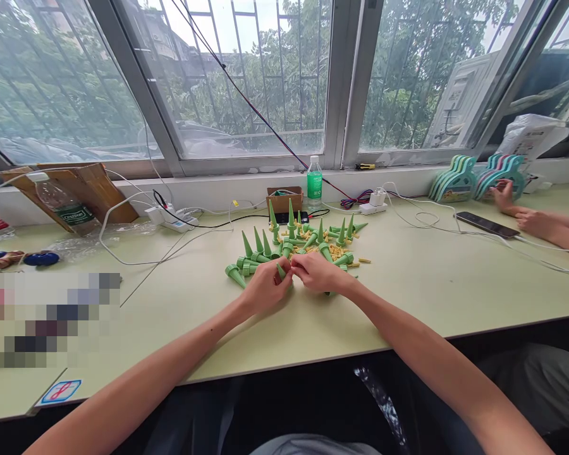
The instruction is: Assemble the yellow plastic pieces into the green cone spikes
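My left hand [267,285] is closed around a green cone-shaped plastic spike [281,272], its tip showing between the fingers. Against it, my right hand [315,270] is pinched at the fingertips; what they hold, if anything, is too small to make out. Just beyond both hands lies a pile of similar green spikes [259,243], some standing point up on ribbed collars, others on their sides. Small yellow pegs [364,260] are scattered among them. My forearms reach in over the table's front edge.
Behind the pile stand a small cardboard box [284,199] and a green-labelled bottle [314,180]. White cables [137,262] and power strips [177,219] run along the back. At right are a phone [486,225], teal hangers [455,180] and another person's hands [505,196].
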{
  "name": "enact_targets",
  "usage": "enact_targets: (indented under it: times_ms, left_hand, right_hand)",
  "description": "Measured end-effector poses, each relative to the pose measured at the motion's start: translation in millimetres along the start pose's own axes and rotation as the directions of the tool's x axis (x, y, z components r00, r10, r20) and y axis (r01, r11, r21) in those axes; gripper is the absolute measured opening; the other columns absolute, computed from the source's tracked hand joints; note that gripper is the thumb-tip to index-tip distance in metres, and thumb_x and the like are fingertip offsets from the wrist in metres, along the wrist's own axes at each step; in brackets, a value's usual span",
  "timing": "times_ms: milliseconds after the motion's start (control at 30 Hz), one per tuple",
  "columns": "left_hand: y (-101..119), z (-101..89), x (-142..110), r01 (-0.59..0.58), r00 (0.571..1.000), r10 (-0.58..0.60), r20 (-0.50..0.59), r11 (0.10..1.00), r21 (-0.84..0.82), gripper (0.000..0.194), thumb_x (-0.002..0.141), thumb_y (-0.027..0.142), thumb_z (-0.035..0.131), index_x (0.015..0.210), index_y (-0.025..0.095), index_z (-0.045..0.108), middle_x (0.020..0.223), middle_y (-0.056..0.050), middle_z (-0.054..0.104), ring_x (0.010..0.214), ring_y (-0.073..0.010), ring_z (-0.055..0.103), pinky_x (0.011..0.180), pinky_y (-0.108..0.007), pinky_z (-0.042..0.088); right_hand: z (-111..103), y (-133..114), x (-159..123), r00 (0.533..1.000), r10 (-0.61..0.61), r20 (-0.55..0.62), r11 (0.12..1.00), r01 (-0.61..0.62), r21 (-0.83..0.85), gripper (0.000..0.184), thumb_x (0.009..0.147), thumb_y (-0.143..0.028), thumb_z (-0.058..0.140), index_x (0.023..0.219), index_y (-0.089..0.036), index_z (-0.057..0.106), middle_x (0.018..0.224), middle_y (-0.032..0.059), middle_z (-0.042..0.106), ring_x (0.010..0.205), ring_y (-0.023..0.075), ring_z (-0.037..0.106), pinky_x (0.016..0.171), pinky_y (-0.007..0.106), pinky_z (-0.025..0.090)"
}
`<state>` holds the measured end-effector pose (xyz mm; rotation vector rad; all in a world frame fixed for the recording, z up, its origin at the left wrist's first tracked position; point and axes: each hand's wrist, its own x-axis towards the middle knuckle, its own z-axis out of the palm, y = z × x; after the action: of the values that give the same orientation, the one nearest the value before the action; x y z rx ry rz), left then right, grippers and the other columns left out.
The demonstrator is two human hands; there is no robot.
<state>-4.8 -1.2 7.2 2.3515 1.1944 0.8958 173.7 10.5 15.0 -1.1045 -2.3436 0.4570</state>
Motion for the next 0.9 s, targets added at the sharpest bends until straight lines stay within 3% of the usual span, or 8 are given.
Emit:
enact_targets:
  times_ms: [900]
  left_hand:
    - [-1.7,0.8,0.6,0.003,1.0,-0.002,-0.012,1.0,0.011,0.011,0.084,0.024,0.05,0.076,0.018,0.054,0.055,0.006,0.045,0.044,-0.0063,0.032,0.046,-0.021,0.027]
  right_hand:
    - [0.5,-0.6,-0.1,1.0,0.018,0.003,1.0,-0.018,-0.004,0.016,0.091,-0.014,0.045,0.077,-0.015,0.053,0.067,0.0006,0.052,0.062,0.0106,0.04,0.058,0.022,0.028]
